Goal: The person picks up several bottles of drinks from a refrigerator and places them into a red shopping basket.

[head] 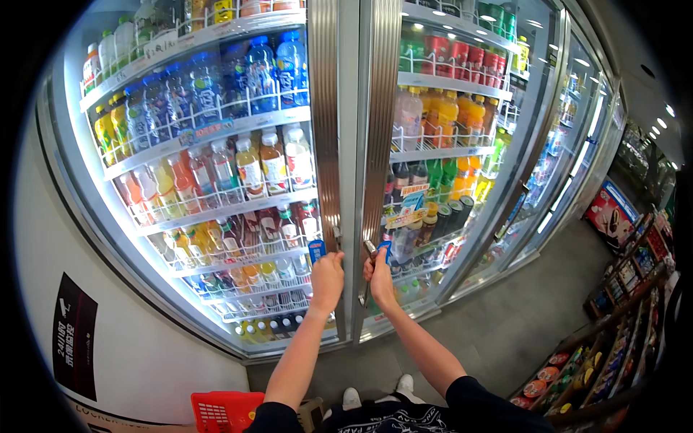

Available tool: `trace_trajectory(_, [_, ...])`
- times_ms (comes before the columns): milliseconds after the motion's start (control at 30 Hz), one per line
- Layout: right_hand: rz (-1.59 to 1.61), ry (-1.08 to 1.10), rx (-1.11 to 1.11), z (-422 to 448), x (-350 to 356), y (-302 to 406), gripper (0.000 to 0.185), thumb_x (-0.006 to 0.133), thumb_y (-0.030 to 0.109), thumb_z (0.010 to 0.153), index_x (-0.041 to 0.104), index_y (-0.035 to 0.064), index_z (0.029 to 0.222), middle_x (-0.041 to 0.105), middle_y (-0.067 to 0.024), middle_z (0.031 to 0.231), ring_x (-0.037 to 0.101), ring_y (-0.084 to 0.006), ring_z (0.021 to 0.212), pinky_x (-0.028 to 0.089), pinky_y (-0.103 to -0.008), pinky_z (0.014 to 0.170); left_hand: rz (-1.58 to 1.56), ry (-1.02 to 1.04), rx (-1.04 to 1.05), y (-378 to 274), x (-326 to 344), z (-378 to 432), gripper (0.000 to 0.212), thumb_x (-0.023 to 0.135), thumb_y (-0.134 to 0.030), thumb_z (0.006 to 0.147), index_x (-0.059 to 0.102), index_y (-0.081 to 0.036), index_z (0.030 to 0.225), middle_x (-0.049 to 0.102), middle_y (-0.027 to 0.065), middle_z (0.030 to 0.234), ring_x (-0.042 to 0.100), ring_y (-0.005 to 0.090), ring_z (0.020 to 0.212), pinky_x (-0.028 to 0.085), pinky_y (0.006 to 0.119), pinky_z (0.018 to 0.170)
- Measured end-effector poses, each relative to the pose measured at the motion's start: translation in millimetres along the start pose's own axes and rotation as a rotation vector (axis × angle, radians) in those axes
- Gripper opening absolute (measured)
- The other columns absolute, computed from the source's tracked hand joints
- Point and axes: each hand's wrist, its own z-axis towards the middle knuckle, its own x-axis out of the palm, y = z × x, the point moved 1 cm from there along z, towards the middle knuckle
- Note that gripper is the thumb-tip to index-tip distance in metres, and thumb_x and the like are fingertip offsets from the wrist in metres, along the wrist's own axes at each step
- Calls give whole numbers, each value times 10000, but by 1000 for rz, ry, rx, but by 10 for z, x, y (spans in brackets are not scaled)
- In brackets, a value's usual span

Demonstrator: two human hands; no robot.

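Note:
My left hand (pixel 327 281) is closed around the handle of the left glass cooler door (pixel 326 135); the hand hides most of that handle. Beside it, my right hand (pixel 380 281) grips the metal handle (pixel 370 248) of the right glass cooler door (pixel 382 108), thumb pointing up. A blue tag (pixel 316 250) shows just above my left hand, and another blue tag (pixel 385 250) by my right thumb. Behind the left glass, shelves hold blue-capped bottles (pixel 260 67) and juice bottles (pixel 273 162). Red cans (pixel 459 58) and orange drink bottles (pixel 448 116) stand behind the right glass.
A red plastic basket (pixel 227 411) is low at the left, near my white shoes (pixel 352 398). More cooler doors (pixel 563 140) run off to the right. Across the grey floor (pixel 503 314) stand snack shelves (pixel 590 352). A dark sign (pixel 74 335) is on the white wall.

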Motion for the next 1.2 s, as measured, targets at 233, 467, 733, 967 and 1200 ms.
trace_trajectory(233, [-152,-11,-46,-745,-409,233,634,150,586,982,300,120,578,309,2,558,320,-137,536,301,-286,556,-78,-95,-11,-1,-8,-82,209,634,-170,866,622,39,867,617,171,771,600,319,687,461,385,632])
trace_trajectory(467, [-310,-45,68,-1544,-1131,389,672,114,612,968,308,105,571,326,-8,538,364,-143,545,319,-287,554,-448,53,146,-794,190,-347,141,643,-109,865,566,8,881,570,96,769,572,175,655,461,288,599])
trace_trajectory(733, [-320,-470,-46,-2527,-1883,709,673,157,611,969,358,98,584,399,-14,528,385,-136,498,333,-282,513,-530,437,157,-1227,825,-590,148,610,-132,895,587,10,860,594,87,780,584,144,678,479,276,613])
trace_trajectory(967, [-293,-1053,-263,-3079,-2678,747,589,235,525,1001,470,98,671,463,0,577,441,-108,540,396,-266,551,-770,768,304,-1930,1429,-1123,138,607,-119,895,621,17,915,621,122,858,631,212,728,522,299,617])
trace_trajectory(1200, [-773,-1440,-910,-3345,-2595,1654,340,268,213,1021,533,0,1023,562,-162,1156,531,-229,1132,400,-356,994,-734,892,319,-1843,1608,-1151,165,604,-136,901,623,27,919,632,122,851,632,205,736,518,298,632])
